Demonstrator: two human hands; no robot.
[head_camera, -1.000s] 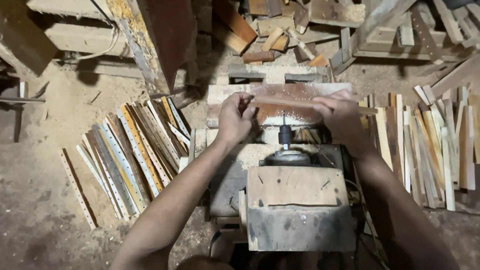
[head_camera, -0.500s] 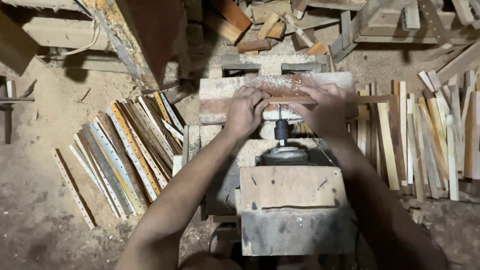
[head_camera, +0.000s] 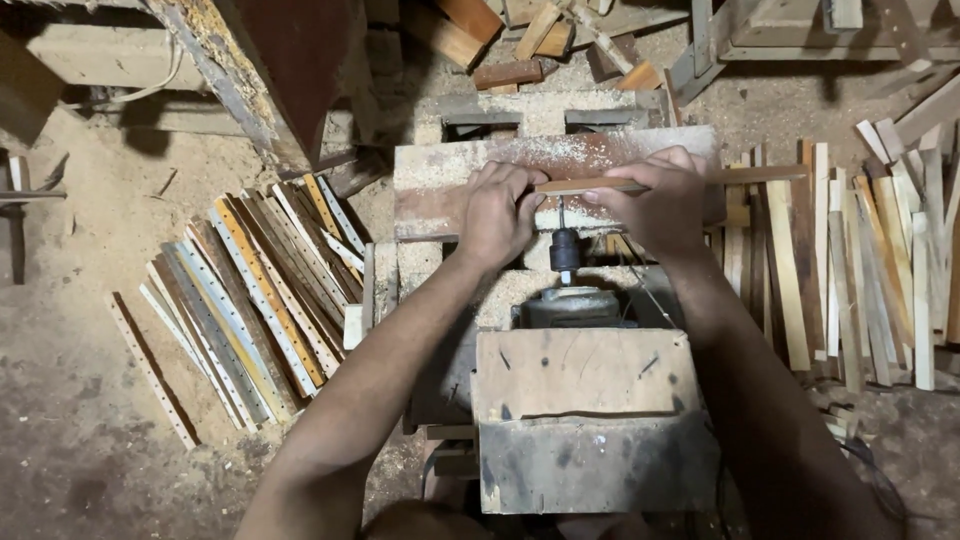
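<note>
While sawdust coats the board (head_camera: 480, 165), both hands (head_camera: 505, 210) pinch a wooden strip (head_camera: 590, 186).

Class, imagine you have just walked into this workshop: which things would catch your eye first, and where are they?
At centre, the left hand and right hand press a thin wooden strip against a horizontal drill bit over a sawdust-covered board. Left on the floor lies a fan of drilled strips; right, a pile of plain slats.

No packages, labels, signs or screens in your view. Only bare wood, sawdust, unmarked machine housing around you. Nothing printed to log.
</note>
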